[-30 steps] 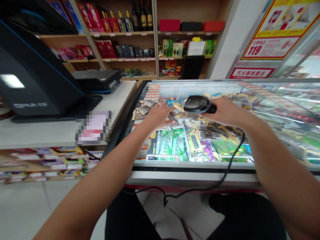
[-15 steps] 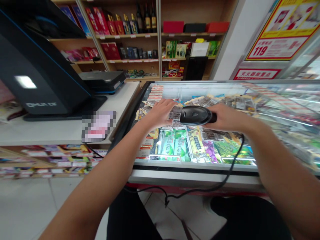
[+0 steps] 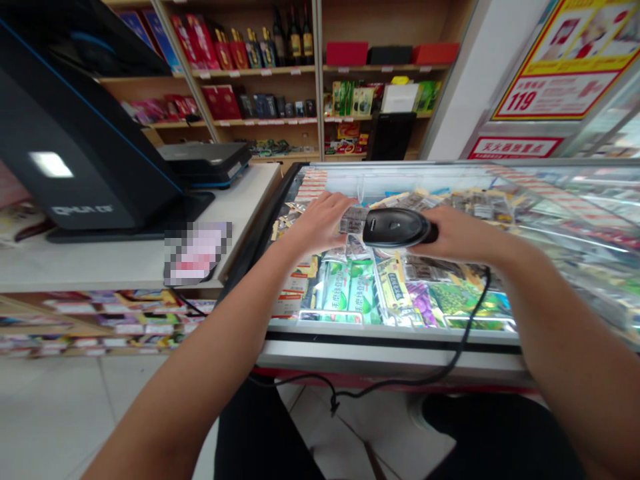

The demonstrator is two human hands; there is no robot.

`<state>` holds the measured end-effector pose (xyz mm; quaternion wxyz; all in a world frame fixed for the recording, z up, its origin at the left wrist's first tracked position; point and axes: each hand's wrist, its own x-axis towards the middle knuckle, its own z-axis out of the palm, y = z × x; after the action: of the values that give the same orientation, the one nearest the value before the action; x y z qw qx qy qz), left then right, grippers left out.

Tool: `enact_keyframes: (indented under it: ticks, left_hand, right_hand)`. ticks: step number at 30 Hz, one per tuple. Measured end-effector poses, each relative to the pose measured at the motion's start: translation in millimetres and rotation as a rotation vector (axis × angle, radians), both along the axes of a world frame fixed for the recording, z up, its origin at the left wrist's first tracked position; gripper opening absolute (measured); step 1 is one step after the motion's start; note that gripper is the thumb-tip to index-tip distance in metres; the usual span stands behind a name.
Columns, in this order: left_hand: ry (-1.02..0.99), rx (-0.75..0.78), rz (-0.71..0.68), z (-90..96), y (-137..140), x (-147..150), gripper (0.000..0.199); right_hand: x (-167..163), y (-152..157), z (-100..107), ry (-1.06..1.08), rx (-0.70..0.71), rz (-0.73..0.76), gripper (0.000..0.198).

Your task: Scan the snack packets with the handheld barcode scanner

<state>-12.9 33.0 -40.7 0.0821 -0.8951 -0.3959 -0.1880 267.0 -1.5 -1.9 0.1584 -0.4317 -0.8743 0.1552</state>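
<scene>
My right hand (image 3: 447,231) is wrapped around the handle of a black barcode scanner (image 3: 397,227), whose head points left above the glass-topped freezer. My left hand (image 3: 320,219) faces it, thumb and fingers curved around the edges of a small clear package (image 3: 353,220) with dark print. Only a narrow gap separates the package from the scanner's front end. A black cable (image 3: 469,327) runs down from near my right wrist and loops along the freezer's front. Through the glass, green packs (image 3: 347,290) and a yellow pack (image 3: 394,283) show below my hands.
Left of the freezer (image 3: 400,337), a counter (image 3: 100,263) carries a dark register terminal (image 3: 100,160), a flat black device (image 3: 207,160) and a blurred-out phone-like object (image 3: 197,253). Shelves with bottles (image 3: 293,37) and boxes stand behind. A cable hangs near my legs.
The scanner has risen slightly and shifted a touch to the right along with my right hand. My left hand and the package have moved up a little.
</scene>
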Motion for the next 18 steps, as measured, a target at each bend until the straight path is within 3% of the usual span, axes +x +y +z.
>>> enact_keyframes:
  ticks: [6, 8, 14, 18]
  left_hand:
    - [-0.233, 0.063, 0.599, 10.1, 8, -23, 0.051]
    - [-0.204, 0.027, 0.710, 9.2, 11, -30, 0.048]
    - [-0.047, -0.050, 0.800, 6.2, 10, -35, 0.048]
    - [-0.093, 0.001, 0.631, 4.2, 1, -16, 0.049]
  right_hand:
    - [4, 4, -3, 0.005, 0.060, -0.032, 0.023]
    - [3, 5, -4, -0.004, 0.054, -0.035, 0.024]
    - [8, 8, -5, 0.013, 0.076, -0.069, 0.027]
    - [20, 12, -1, 0.051, 0.132, -0.180, 0.034]
